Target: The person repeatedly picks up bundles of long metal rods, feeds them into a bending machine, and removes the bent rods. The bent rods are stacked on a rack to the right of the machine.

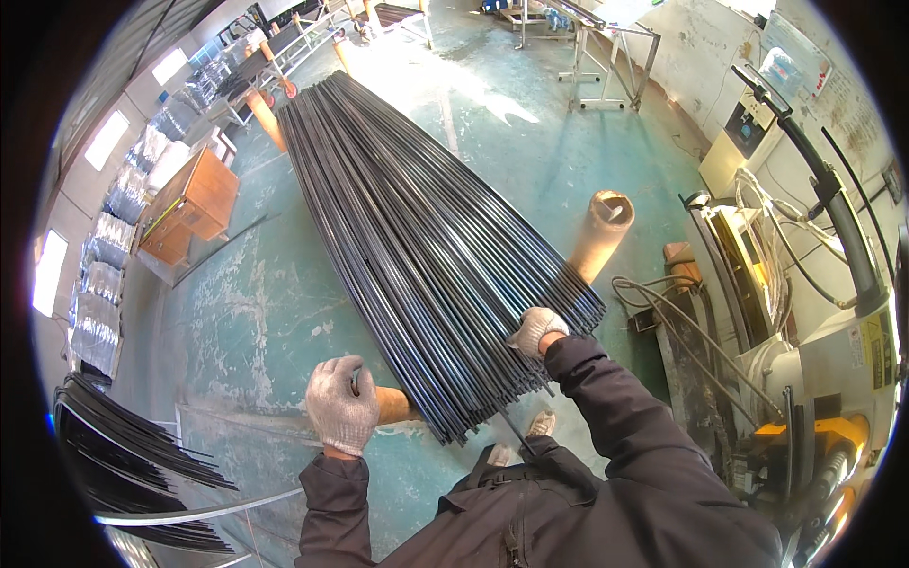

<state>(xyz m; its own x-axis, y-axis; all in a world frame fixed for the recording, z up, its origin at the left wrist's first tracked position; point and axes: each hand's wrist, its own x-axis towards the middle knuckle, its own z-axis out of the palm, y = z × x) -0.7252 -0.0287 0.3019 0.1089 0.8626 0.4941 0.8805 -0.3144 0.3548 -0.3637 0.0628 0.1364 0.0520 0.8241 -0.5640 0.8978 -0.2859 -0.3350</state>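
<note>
The gloved left hand point(341, 405) is closed around the brown tube end point(393, 405) at seven o'clock. The gloved right hand point(536, 330) is pressed on the dark rod bundle point(417, 227), which fans toward eleven o'clock above the green floor point(256, 312).

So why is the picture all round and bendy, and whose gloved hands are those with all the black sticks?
The camera sits on a person's head and looks down, and its wide lens bends straight lines. The two hands belong to that person, in white work gloves. The left hand grips the end of a brown cardboard tube. The right hand rests on a big bundle of long thin black rods. The rods lie across tubes like that one, above a green floor. A yellow and grey machine stands on the right.
</note>
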